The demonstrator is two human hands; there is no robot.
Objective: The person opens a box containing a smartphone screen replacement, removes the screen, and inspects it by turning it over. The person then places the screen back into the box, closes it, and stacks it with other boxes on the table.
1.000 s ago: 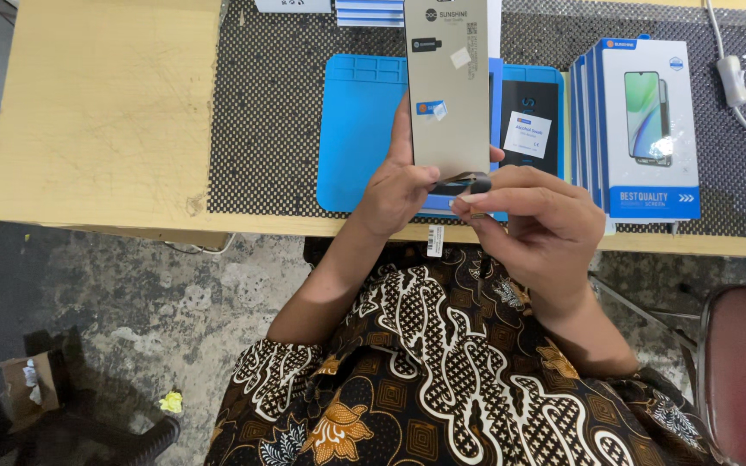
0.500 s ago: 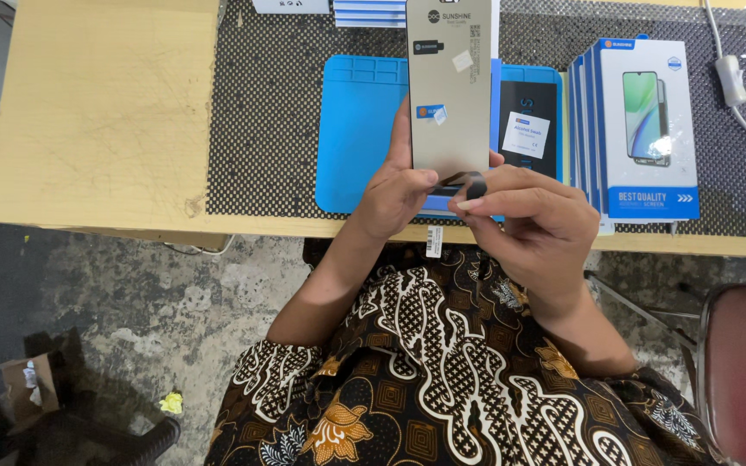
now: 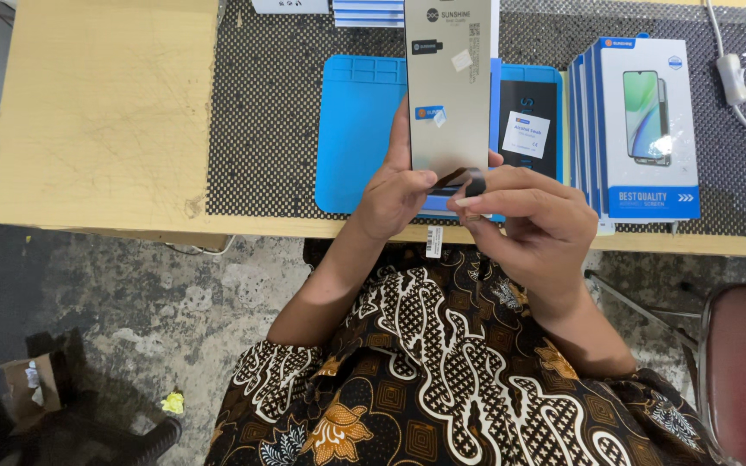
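I hold a long flat grey panel (image 3: 449,86) with small stickers upright over the table's front edge. My left hand (image 3: 393,194) grips its lower left edge, thumb across the bottom. My right hand (image 3: 528,224) pinches a dark flex strip (image 3: 464,179) at the panel's lower end between thumb and forefinger. Behind the panel lies a blue work mat (image 3: 360,129) with a black phone screen (image 3: 529,116) carrying a white label.
A stack of white and blue phone-screen boxes (image 3: 645,129) stands at the right on a black dotted mat (image 3: 261,112). A white cable with a switch (image 3: 733,78) runs at the far right. A red chair (image 3: 744,362) is at lower right, a cardboard box (image 3: 32,388) on the floor.
The panel and both hands have shifted only slightly; my right fingers have closed a little more on the strip at the panel's lower end.
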